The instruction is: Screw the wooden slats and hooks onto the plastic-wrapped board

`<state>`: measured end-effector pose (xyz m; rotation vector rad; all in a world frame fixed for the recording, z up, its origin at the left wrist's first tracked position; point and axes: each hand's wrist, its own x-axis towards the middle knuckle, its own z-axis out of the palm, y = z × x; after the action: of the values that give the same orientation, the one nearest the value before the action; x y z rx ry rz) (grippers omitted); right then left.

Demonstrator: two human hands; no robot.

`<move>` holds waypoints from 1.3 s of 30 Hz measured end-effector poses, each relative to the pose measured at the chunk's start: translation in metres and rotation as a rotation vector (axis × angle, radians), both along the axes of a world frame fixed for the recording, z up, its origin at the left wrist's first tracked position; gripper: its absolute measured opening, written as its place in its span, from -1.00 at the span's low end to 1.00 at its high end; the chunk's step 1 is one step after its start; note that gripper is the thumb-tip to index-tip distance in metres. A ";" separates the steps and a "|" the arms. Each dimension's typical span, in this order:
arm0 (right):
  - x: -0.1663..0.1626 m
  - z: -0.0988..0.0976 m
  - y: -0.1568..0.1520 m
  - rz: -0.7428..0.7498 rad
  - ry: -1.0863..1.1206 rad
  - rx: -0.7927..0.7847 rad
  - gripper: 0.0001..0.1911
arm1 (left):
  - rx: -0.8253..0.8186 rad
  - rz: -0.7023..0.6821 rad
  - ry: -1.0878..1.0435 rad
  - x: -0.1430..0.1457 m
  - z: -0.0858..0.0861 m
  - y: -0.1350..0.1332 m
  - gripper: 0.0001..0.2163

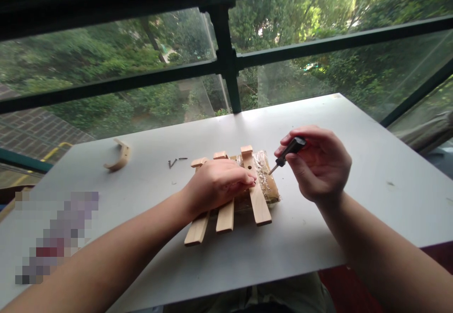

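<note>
Found slats [260,204] lying across a packet [269,185] on the table [371,171], screwdriver [292,148] just right of them, screws [172,163] behind-left, curved piece [120,156] farther left.

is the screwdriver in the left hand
No, the screwdriver is gripped in the right hand, while the left hand lies flat on the wooden slats.

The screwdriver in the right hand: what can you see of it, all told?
The screwdriver is small, with a stubby black handle, seemingly plastic, and a thin bare metal shaft. It is tilted, handle up and to the right, tip down and to the left. The right hand pinches its handle between fingers and thumb. Its tip hangs over the clear plastic bag beside the rightmost wooden slat; whether it touches either cannot be told.
</note>
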<state>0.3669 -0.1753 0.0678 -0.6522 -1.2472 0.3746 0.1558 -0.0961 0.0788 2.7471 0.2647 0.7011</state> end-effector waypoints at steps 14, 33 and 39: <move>0.000 -0.001 -0.002 0.045 -0.032 0.018 -0.60 | -0.119 -0.035 0.093 0.008 0.000 0.005 -0.89; -0.015 -0.001 -0.007 -0.016 -0.111 -0.012 -0.54 | -0.133 -0.059 0.114 0.007 -0.002 0.005 -0.84; -0.015 -0.001 -0.004 -0.012 -0.092 -0.003 -0.55 | -0.085 -0.053 0.151 0.009 0.000 0.004 -0.79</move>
<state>0.3514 -0.1794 0.0668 -0.6850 -1.3300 0.3397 0.1647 -0.0916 0.0791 2.7180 0.2464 0.4584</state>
